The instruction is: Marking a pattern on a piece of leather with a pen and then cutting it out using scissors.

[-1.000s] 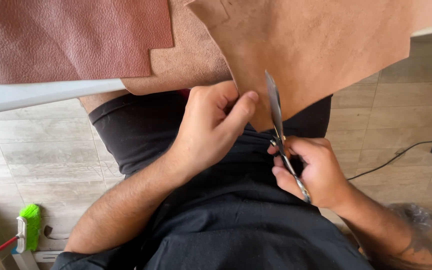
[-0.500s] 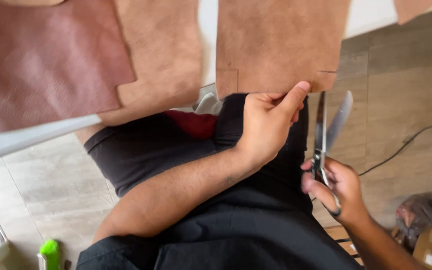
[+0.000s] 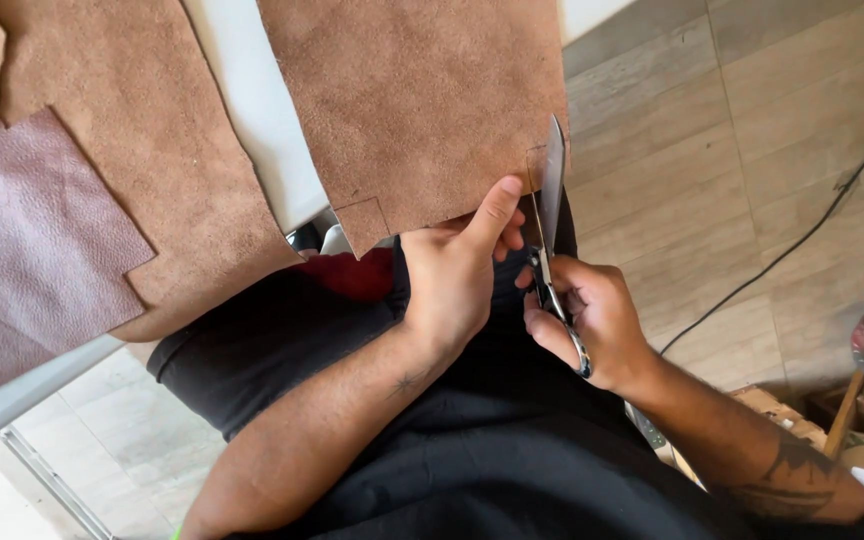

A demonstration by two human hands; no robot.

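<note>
A tan suede leather piece (image 3: 412, 100) hangs over the edge of a white table (image 3: 257, 110). My left hand (image 3: 457, 270) pinches its lower edge, thumb on top. My right hand (image 3: 587, 320) grips metal scissors (image 3: 550, 215) by the handles. The blades point up and away from me and meet the leather's lower right corner, right beside my left thumb. A small notched tab juts from the piece's bottom edge at the left.
Another tan leather sheet (image 3: 152, 170) and a reddish-brown grained piece (image 3: 32, 260) lie on the table at left. A black cable (image 3: 792, 250) runs across the wooden floor at right. A wooden item (image 3: 842, 420) and a bag stand at the lower right.
The view has swung right and closer to the tan piece. My right hand has brought the scissors from beside the leather up onto its lower right corner. My left hand still holds the edge.
</note>
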